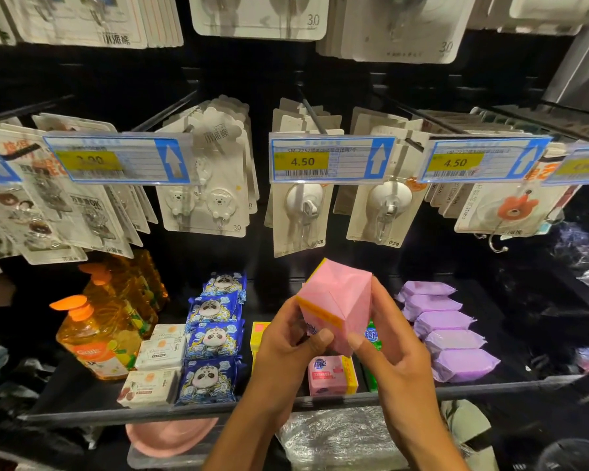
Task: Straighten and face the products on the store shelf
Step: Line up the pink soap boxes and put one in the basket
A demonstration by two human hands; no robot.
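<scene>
the person holds a pink soap pack (337, 300) up off the shelf (490, 385), tilted with one corner pointing down. the left hand (286, 338) and right hand (391, 348) both grasp it, fingers (381, 300) curled along its sides and both thumbs pressed on its lower face. just below the fingers a second pink pack (330, 375) lies at the shelf's front edge, label facing out. a yellow pack (258, 334) sits just left of the fingers and a green pack (373, 334) shows behind the right thumb. the step looks like turning the lifted pack to find its printed front. the next move likely calls for rotating it label-forward, then lowering it squarely in line with the pink pack below the fingers
</scene>
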